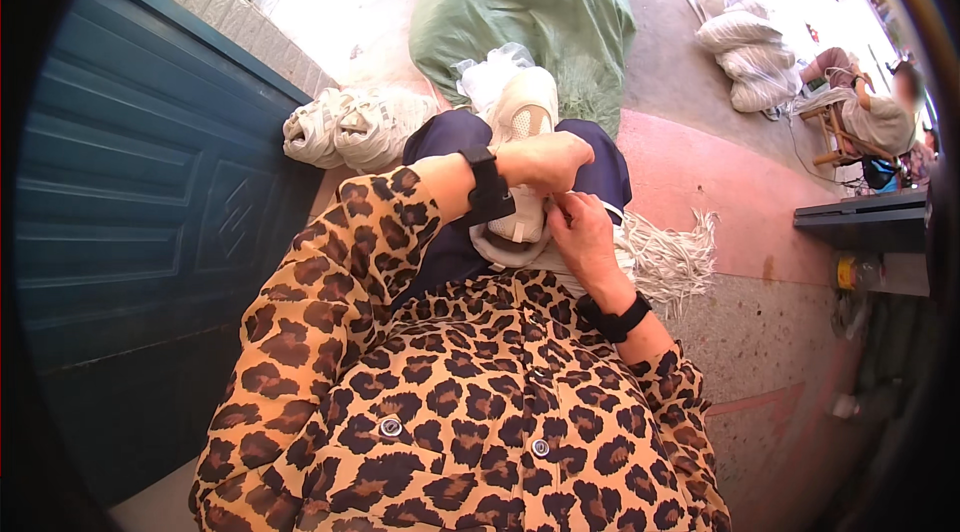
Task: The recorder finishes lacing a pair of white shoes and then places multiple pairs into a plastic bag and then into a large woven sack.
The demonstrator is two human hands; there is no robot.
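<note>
A cream-white sneaker (530, 97) lies between my knees with its toe pointing away from me and its heel opening near my body. My left hand (548, 162) reaches across the top of the shoe, its back toward me and its fingers curled down out of sight. Close beside it, at the right edge of the shoe, my right hand (583, 237) has thumb and fingers pinched together; what they hold is too small to make out. A bundle of white shoelaces (672, 257) hangs by my right thigh.
A big green sack (525, 7) stands right ahead, with thin white plastic (495, 67) before it. Several white shoes (345, 127) sit beside the blue door (170, 202) at left. White sacks (750, 52) and a seated person (875, 117) are at far right, near a dark ledge (860, 212).
</note>
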